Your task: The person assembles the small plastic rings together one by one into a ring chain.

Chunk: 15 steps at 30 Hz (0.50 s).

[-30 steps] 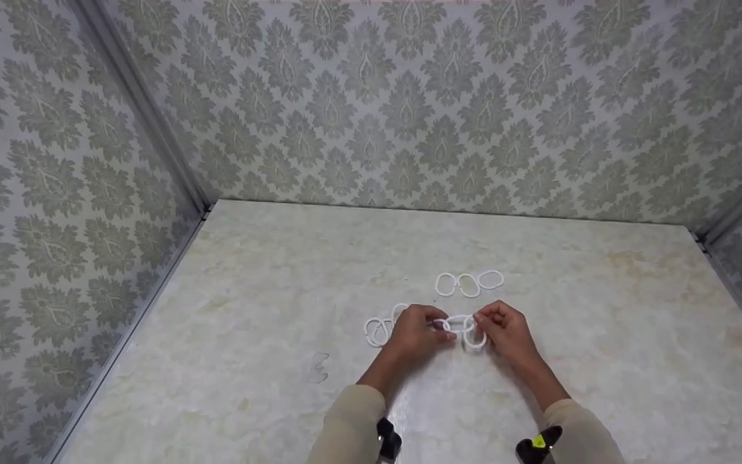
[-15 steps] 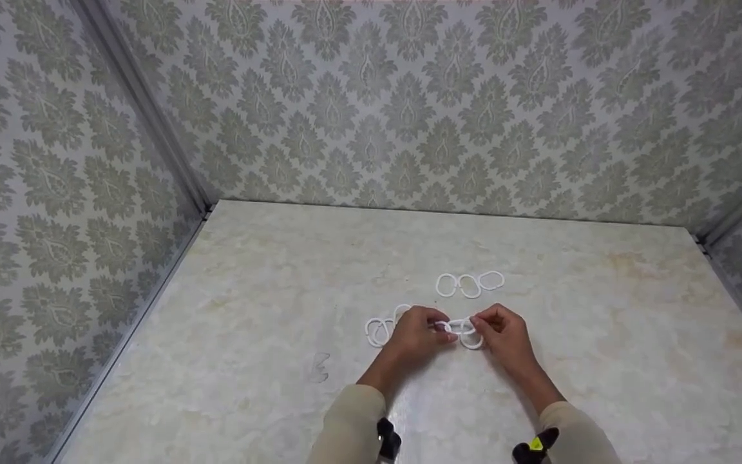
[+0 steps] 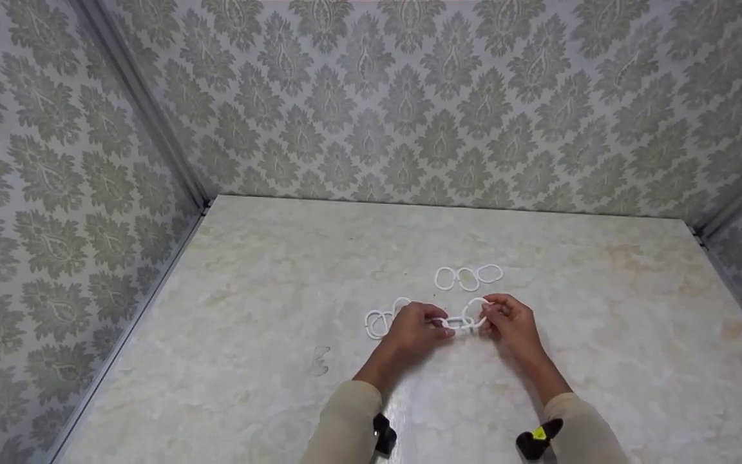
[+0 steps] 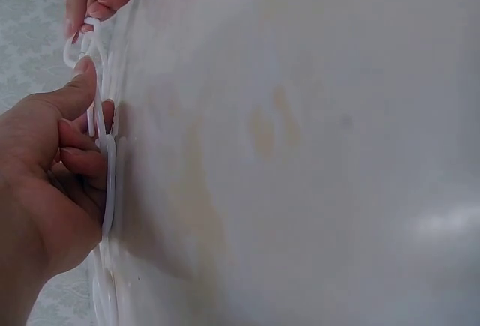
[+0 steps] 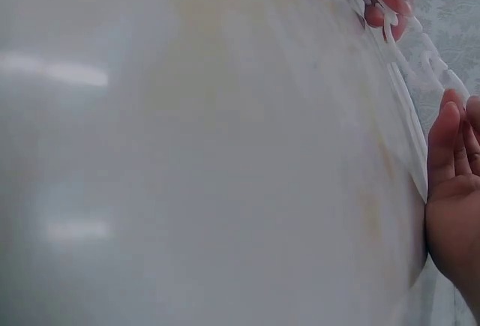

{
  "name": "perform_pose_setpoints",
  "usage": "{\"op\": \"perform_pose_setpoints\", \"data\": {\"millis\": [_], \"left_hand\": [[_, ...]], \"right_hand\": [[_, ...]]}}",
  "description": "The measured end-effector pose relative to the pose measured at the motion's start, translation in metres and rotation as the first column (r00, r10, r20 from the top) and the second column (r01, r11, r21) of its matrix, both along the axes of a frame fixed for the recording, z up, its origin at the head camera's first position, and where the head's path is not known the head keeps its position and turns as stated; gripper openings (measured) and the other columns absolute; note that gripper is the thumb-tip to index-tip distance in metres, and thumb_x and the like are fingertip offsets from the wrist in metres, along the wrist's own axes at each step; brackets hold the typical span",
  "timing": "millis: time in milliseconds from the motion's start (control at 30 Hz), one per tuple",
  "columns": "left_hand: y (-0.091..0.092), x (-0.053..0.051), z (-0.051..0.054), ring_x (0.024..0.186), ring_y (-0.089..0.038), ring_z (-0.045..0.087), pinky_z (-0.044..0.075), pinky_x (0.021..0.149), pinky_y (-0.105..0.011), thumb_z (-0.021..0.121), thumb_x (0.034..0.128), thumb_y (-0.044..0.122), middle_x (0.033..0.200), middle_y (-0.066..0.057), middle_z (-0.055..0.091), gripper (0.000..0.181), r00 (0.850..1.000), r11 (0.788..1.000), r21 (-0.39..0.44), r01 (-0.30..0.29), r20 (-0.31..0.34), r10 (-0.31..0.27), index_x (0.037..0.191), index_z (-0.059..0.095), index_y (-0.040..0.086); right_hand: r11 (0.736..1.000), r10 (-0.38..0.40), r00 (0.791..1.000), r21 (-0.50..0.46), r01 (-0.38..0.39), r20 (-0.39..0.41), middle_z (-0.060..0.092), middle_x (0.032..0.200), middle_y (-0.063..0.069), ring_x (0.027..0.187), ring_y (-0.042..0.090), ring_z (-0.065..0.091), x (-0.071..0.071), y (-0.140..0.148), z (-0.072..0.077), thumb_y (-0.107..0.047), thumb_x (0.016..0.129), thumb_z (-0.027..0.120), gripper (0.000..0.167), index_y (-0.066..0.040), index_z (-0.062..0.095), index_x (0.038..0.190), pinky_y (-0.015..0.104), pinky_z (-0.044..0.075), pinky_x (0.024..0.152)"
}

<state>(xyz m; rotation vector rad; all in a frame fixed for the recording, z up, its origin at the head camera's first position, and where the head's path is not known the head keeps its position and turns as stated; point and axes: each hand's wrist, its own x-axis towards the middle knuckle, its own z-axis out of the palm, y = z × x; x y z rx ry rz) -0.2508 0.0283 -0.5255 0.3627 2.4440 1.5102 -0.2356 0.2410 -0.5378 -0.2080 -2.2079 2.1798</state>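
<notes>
Evidently, both hands were pinching parts of one short white chain, right of centre and low in the head view. The left hand [image 3: 413, 327] gripped one end between thumb and fingers; the right hand [image 3: 511, 322] grasped an upright ring [image 3: 476, 299] by its right side. Between them ran a linked oval [image 3: 457, 318]. More white links [image 3: 367, 325] showed just beside the left hand, toward the frame's left, partly hidden by it. Above the hands, three white rings [image 3: 459, 281] lay in a row on the pale table [image 3: 268, 270].
</notes>
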Motion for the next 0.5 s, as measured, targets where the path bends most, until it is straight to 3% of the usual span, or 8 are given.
{"op": "perform_pose_setpoints", "data": {"millis": [233,367,500], "left_hand": [[-0.006,0.001,0.001,0.087,-0.005,0.064,0.053,0.085,-0.024,0.081,0.0854,0.015,0.097,-0.005,0.076,0.027,1.0,1.0,0.023,-0.012,0.016,0.012,0.11,0.075,0.005],[-0.009,0.002,0.001,0.101,-0.012,0.069,0.054,0.095,-0.03,0.081,0.0856,0.015,0.107,-0.007,0.077,0.031,1.0,0.998,0.055,-0.016,-0.003,0.016,0.115,0.074,0.006],[-0.013,0.001,-0.003,0.111,-0.018,0.067,0.051,0.1,-0.033,0.076,0.0899,0.012,0.113,-0.014,0.075,0.031,0.998,0.985,0.164,-0.052,-0.038,0.059,0.118,0.072,0.001]], "right_hand": [[0.999,-0.006,1.0,-0.041,0.007,0.023,0.068,0.079,-0.006,0.067,0.003,0.065,-0.001,0.004,0.001,0.0,0.1,0.057,0.024,0.011,0.055,0.12,0.018,0.054,0.064],[1.0,-0.014,0.999,-0.019,0.015,0.048,0.068,0.078,-0.007,0.066,0.003,0.065,-0.003,0.004,0.002,0.002,0.099,0.057,0.019,0.01,0.056,0.116,0.018,0.055,0.064],[1.0,-0.029,0.996,0.004,0.028,0.081,0.068,0.078,-0.007,0.066,0.003,0.065,-0.002,0.003,0.002,0.001,0.099,0.058,0.018,0.007,0.057,0.115,0.018,0.054,0.064]]}}
